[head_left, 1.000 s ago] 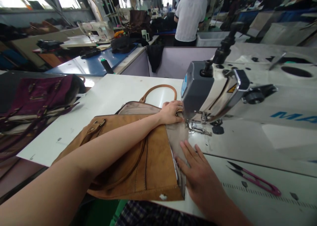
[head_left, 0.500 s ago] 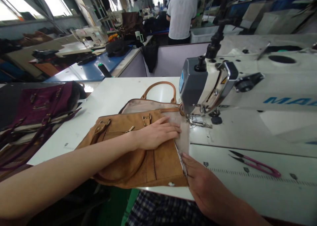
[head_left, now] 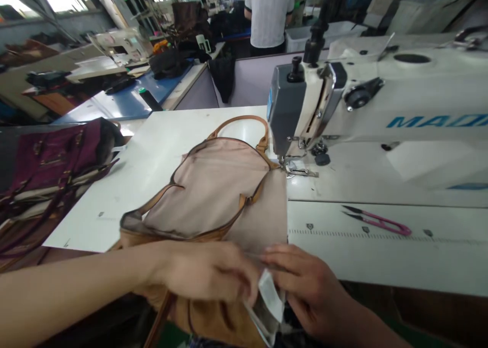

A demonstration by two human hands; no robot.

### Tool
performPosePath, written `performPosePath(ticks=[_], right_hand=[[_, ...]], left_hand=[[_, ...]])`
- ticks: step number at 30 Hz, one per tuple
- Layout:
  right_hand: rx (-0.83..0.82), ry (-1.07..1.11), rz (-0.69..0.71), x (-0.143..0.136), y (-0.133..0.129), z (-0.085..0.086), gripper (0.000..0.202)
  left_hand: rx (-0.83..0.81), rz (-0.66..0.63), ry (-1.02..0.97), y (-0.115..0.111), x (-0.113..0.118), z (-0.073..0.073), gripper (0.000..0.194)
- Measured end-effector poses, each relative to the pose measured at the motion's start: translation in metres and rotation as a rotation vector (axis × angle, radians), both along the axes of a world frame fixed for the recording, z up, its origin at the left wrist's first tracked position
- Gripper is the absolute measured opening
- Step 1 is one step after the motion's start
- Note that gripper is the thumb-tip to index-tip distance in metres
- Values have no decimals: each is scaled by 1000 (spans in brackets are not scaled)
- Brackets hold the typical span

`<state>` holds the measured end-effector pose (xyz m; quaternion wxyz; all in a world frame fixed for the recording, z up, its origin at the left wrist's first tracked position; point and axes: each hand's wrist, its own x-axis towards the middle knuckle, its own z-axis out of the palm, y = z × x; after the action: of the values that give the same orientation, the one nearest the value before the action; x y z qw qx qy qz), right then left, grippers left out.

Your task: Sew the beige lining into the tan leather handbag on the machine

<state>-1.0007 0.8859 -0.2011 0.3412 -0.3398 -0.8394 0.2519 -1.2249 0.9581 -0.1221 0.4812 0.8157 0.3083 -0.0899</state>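
Note:
A tan handbag (head_left: 206, 315) lies with its zipped mouth spread, and its beige lining (head_left: 213, 185) faces up. The lining's right edge runs to the presser foot (head_left: 299, 171) of the sewing machine (head_left: 366, 104). My left hand (head_left: 213, 272), a little blurred, has its fingers curled on the bag's near edge. My right hand (head_left: 308, 284) pinches the lining's edge from the right, its thumb partly hidden. Between both hands a small white tag or strip (head_left: 271, 294) sticks up. One looped handle (head_left: 240, 119) stands behind the bag.
Pink thread snips (head_left: 377, 221) lie on the table (head_left: 328, 256) right of my hands, near a printed ruler. A purple bag (head_left: 49, 160) is at the left. Behind stand a dark thread spool (head_left: 150, 99), another sewing machine (head_left: 124, 45) and a person in white (head_left: 269, 15).
The bag's outer front has been folded down toward me, exposing the lining. My left hand left its flat position on the bag and came nearer, curling beside my right hand. The view shifted slightly.

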Motion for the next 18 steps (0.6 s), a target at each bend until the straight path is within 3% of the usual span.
performPosePath(ticks=[3,5,7,9,14,18], right_hand=[[32,53,-17,-8,-21,-4,30],[56,89,-19,-11,-33,-8,28],[73,112,-29,-10,-42,-12,27],[87,130,-116,-6,-48,-13,28],[-15,78,-508,3,-44,-12,35],[-46,38,-534,2,-32,-12,33]], left_hand=[[203,-78,-40,-6,17,-21,24],[458,-163,-13,-14,23,-28,27],[585,-217,30,-20,23,-30,27],[571,-189,58,-22,20,-30,25],[418,-119,29,-16,15,-32,22],[400,-93,11,-14,16,-34,20]])
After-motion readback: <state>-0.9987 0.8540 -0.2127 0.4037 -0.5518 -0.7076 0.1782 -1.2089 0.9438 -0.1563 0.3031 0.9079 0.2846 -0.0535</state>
